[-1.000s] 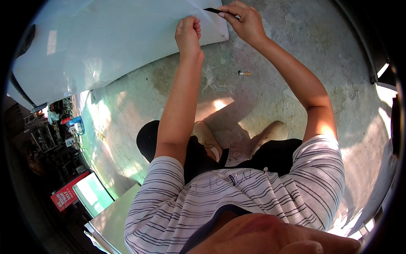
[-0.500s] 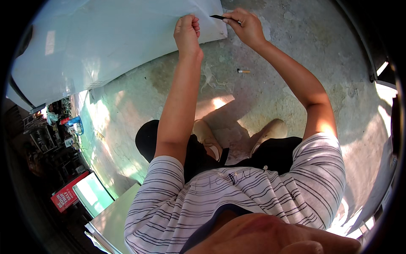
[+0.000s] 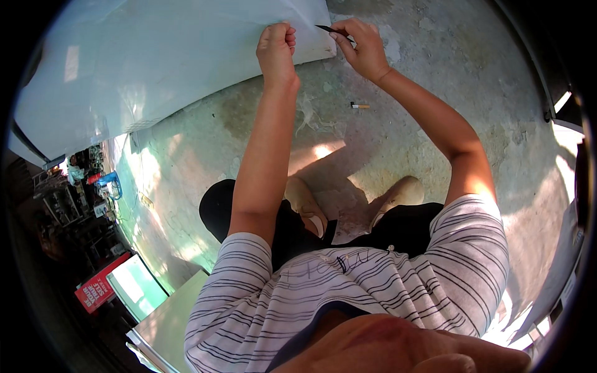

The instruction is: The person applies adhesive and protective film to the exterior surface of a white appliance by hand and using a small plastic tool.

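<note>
A large white, glossy sheet-like surface [image 3: 168, 50] with creases spans the upper left. My left hand [image 3: 277, 56] is closed at it, near its right end; whatever its curled fingers grip is too hidden to make out. Just to the right, my right hand [image 3: 364, 50] pinches a slim black pointed tool [image 3: 323, 28], its tip pointing left over the creased part by the surface's corner. On the concrete floor below lies a small white, orange and black stick-like object [image 3: 359, 106].
My feet in beige shoes [image 3: 398, 196] are on the concrete floor [image 3: 510, 99]. A dark metal frame [image 3: 538, 74] runs along the right. Cluttered shelves [image 3: 65, 205], a red board [image 3: 96, 286], a pale green panel [image 3: 137, 286] and a cabinet top [image 3: 168, 311] stand at the left.
My right hand and the black tool have moved down and a little to the right, away from the left hand. My left hand has barely shifted.
</note>
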{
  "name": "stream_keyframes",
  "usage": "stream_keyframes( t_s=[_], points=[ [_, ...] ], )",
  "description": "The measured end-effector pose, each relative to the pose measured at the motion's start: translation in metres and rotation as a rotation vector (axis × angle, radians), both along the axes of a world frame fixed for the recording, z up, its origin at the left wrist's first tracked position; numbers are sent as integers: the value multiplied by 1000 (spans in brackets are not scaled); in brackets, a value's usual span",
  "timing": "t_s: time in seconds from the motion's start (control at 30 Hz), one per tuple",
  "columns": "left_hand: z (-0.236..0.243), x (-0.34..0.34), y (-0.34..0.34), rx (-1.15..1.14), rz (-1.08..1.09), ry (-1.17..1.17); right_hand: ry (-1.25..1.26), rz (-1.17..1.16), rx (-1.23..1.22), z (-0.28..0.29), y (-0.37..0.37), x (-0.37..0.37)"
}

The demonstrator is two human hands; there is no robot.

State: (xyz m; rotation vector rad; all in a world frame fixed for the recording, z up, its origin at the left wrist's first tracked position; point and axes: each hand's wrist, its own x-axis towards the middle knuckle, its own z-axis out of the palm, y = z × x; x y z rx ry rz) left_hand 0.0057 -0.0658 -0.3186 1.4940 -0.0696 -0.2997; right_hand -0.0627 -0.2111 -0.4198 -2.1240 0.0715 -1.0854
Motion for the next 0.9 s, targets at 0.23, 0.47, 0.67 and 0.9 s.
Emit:
stream_keyframes(
  t_s=[0.23,0.47,0.67,0.9],
  points=[
    [-5,1,5,-8,-13,-35,17,-49,6,22,5,6],
    [-3,-6,15,85,-21,-99,-132,32,199,36,5,10],
    [-57,-49,38,530,-249,-31,-9,158,471,47,8,8],
    [-14,-11,3,174,33,-196,152,175,434,77,8,13]
  ],
)
